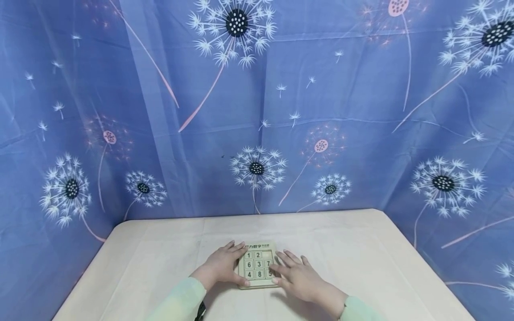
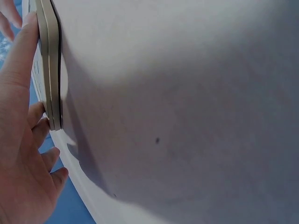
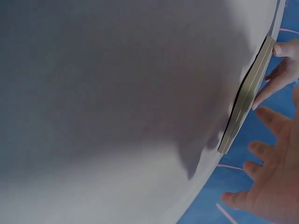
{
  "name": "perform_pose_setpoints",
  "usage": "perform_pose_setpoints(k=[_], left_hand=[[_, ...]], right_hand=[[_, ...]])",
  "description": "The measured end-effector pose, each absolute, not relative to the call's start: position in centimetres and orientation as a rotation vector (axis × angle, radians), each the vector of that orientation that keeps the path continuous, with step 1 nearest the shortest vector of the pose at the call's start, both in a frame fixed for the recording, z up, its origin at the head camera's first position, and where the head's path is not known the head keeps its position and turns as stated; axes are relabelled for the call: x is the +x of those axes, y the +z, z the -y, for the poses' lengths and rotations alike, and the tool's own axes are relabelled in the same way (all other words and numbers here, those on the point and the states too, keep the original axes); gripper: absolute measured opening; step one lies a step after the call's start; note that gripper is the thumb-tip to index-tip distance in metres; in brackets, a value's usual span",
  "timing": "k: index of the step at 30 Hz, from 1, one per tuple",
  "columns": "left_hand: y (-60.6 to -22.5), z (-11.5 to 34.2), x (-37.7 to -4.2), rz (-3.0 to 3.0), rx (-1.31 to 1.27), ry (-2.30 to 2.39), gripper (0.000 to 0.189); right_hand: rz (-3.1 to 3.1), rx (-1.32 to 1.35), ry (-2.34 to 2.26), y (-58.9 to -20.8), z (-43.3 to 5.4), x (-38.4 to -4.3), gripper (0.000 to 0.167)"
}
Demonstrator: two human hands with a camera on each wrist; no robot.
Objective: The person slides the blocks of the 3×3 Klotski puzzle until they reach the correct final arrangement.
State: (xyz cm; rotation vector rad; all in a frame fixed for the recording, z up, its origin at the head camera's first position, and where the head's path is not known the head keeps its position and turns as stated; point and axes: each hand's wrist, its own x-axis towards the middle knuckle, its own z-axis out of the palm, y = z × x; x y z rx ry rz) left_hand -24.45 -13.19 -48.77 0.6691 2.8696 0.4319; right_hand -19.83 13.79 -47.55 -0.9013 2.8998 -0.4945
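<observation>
A pale number slide puzzle (image 1: pixel 261 283) lies flat on the table, its rows reading 1, 2, gap; 6, 3, 7; 4, 8, 5. My left hand (image 1: pixel 224 266) holds the puzzle's left side, with the thumb at the lower left corner and fingertips at the upper left. On the right, my right hand (image 1: pixel 300 277) spreads over the edge; its index fingertip touches the tiles near the 7 (image 1: pixel 268 263), and the thumb is by the lower right corner. The left wrist view shows the left thumb (image 2: pixel 21 56) along the puzzle's side. In the right wrist view, the right fingers (image 3: pixel 273 122) extend beside it.
A cream-coloured cloth covers the table (image 1: pixel 160 254). Blue curtains (image 1: pixel 209 178) with dandelion prints stand behind it and on both sides. A small black object (image 1: pixel 200 310) shows beside the left sleeve (image 1: pixel 180 298).
</observation>
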Motion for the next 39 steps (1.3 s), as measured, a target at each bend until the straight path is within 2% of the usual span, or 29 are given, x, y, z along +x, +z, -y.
perform_pose_setpoints(k=[15,27,39], left_hand=[[-48.7,13.0,-24.4,-2.880,0.666,0.397,0.105],[-48.7,13.2,-24.5,-2.879,0.657,0.404,0.105],[-48.9,13.1,-24.6,-2.887,0.688,0.391,0.106]], right_hand=[[-2.922,-0.763,-0.494,-48.2,-12.5,-22.7,0.050],[-2.872,-0.960,-0.443,-47.1,-13.8,-19.1,0.049],[-2.885,-0.909,-0.438,-48.3,-11.1,-21.6,0.049]])
